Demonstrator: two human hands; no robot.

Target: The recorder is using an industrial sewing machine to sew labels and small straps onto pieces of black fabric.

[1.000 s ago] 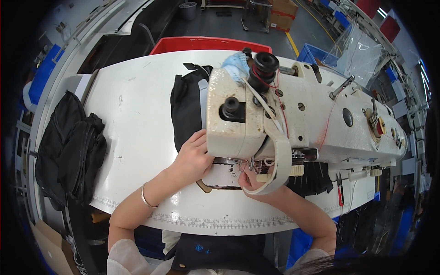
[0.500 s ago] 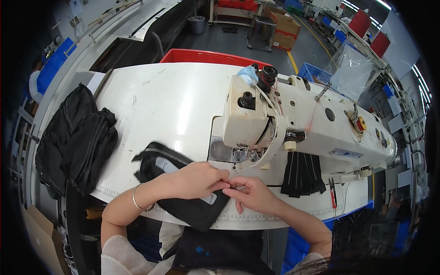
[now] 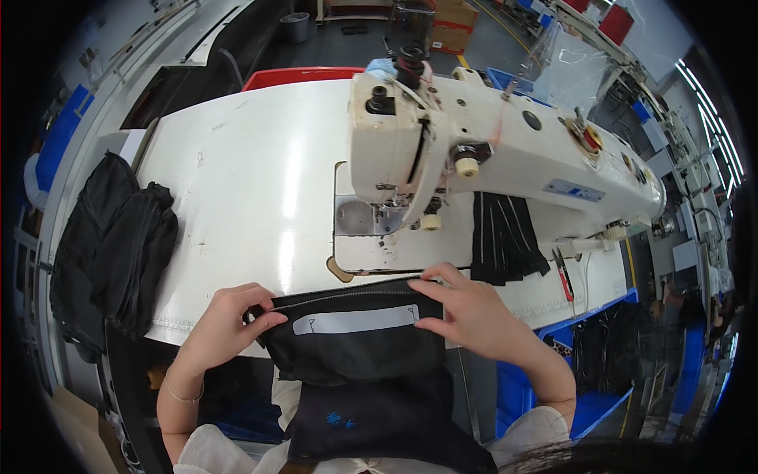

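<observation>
Stretched between my hands at the table's front edge is a black zippered fabric piece (image 3: 355, 351), its zipper running along the top. A long pale label strip (image 3: 357, 319) lies just below that zipper. My left hand (image 3: 234, 322) pinches the left upper corner between thumb and fingers. At the other upper corner, my right hand (image 3: 467, 314) grips the cloth with its thumb in front. The white sewing machine (image 3: 489, 150) stands beyond, and its needle area is apart from the cloth.
Folded black cloth pieces (image 3: 118, 245) are heaped at the table's left. Black zipper strips (image 3: 505, 237) lie under the machine arm, beside red-handled snips (image 3: 564, 275). A blue bin (image 3: 588, 411) with black material sits below at the right; a red bin (image 3: 300, 76) is behind the table.
My hands, close together before, have spread apart to the two upper corners. The black fabric piece has turned from slanted to level and drawn nearer to me, showing its whole label strip.
</observation>
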